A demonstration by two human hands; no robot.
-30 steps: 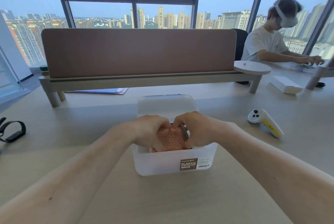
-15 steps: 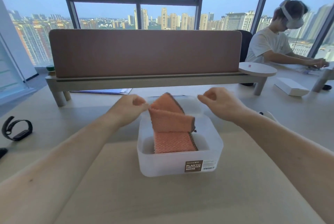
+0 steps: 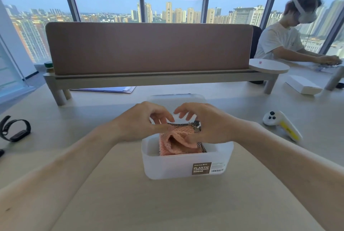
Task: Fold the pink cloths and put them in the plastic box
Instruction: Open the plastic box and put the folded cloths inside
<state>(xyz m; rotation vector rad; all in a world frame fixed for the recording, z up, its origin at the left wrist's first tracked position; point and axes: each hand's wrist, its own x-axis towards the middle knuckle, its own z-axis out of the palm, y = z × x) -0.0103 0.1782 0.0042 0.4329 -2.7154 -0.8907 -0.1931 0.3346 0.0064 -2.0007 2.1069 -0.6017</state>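
Note:
A translucent plastic box (image 3: 167, 165) with a brown label stands on the table straight ahead of me. Pink waffle-weave cloths (image 3: 179, 147) with black-and-white checked edging lie inside it. The top cloth (image 3: 178, 130) bulges up above the rim. My left hand (image 3: 143, 121) pinches that cloth's upper left edge between thumb and fingers. My right hand (image 3: 204, 125) grips its right side, thumb pressed on the pink face and fingers behind the checked edge. Both hands hover over the middle of the box and hide its far rim.
The box's translucent lid (image 3: 176, 98) lies just behind it. A white and yellow controller (image 3: 282, 125) sits to the right, a black wristband (image 3: 15, 131) to the left. A brown desk divider (image 3: 149, 48) crosses the back. A person (image 3: 279, 42) works at the far right beside a white carton (image 3: 303, 87).
A second ago both hands pressed the cloth down in the box. They then let go and spread apart, and the cloth sprang up. Now both hands have closed on it again.

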